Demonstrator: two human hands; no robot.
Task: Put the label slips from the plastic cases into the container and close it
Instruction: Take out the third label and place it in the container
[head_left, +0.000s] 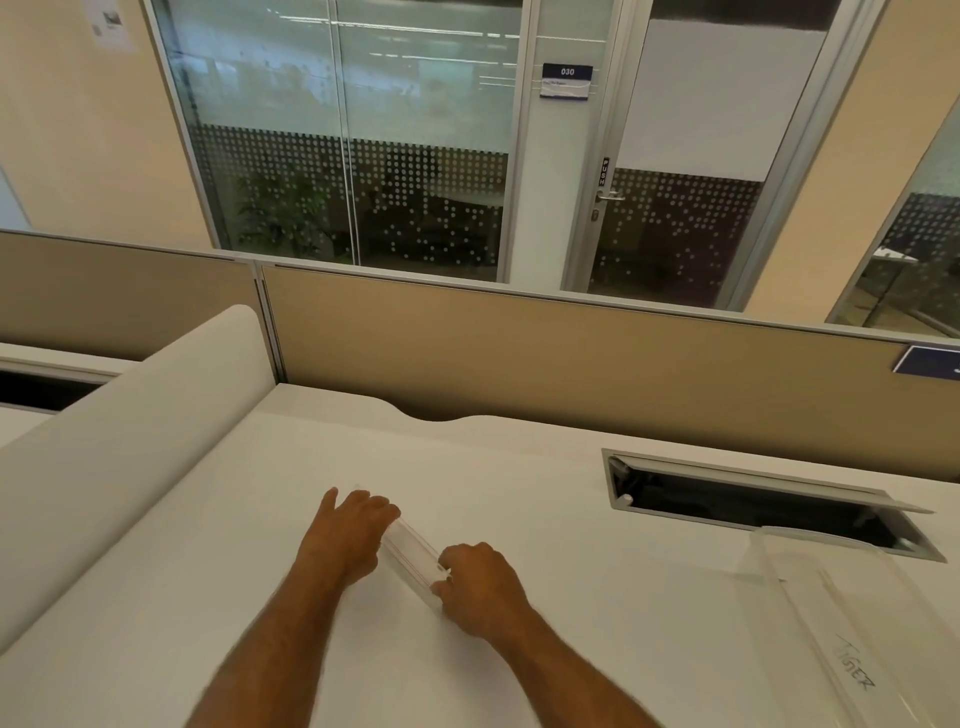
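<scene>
Head view. White desk, seen from above and behind the hands. Landmark: the open cable hatch, a dark rectangular recess in the desk top with its grey flap tipped up on the far side.

Clear plastic case, long and narrow, lies on the desk well to the left of the hatch and nearer the person. It runs diagonally, its far end pointing up-left. Thin red lines show through it; whether a slip is inside, cannot tell.

Left hand at the case's far end, the end away from the hatch. Fingers curled down over that end, thumb spread out to the left. Grip looks loose, knuckles up.

Right hand at the case's near end, on the hatch side. Fingers bent tight, fingertips pinching the end of the case. Both forearms bare.

Second clear case, larger, lies just on the near side of the hatch, reaching to the lower right edge of the frame. A white slip with handwritten letters shows inside it. No hand on it.

Beyond the hatch, a tan partition backs the desk; behind that, a glass door.
</scene>
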